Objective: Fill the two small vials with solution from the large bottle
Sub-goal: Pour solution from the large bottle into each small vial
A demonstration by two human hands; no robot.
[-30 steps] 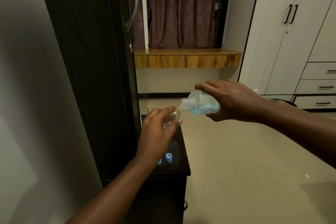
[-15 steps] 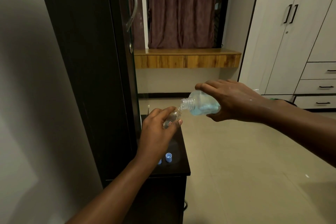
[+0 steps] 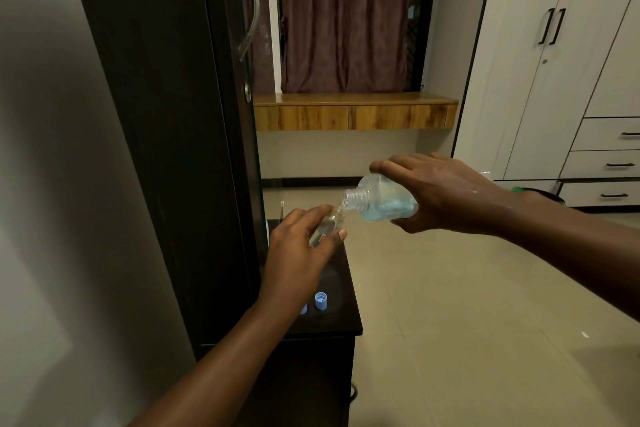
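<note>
Right, left to right. Tall dark cabinet [image 3: 166,114] fills the left, metal handle [image 3: 250,7] on its door. Low dark surface [image 3: 341,319] sits just beside it. Two blue caps on that surface: one [image 3: 321,300] fully visible, open side up, the other [image 3: 303,308] mostly hidden behind my left wrist.

My left hand [image 3: 298,253] is above the surface, grip pinched round the small vial [image 3: 327,224], fingers and thumb curled on its body. Vial is tilted, mouth up and to the right. Can't tell how much liquid is in it. Only this one vial is in view.

Vial mouth touches the threaded neck of the large bottle [image 3: 379,201]. Bottle lies near horizontal, neck pointing left and slightly down, blue solution pooled along its lower side. Uncapped.

My right hand [image 3: 440,194] holds the bottle from above, grip wrapped round its base, fingers over the top, thumb underneath.

Behind: wooden shelf [image 3: 353,113] under a brown curtain [image 3: 343,14], white wardrobe [image 3: 554,62] far right, tiled floor [image 3: 467,322] below.
</note>
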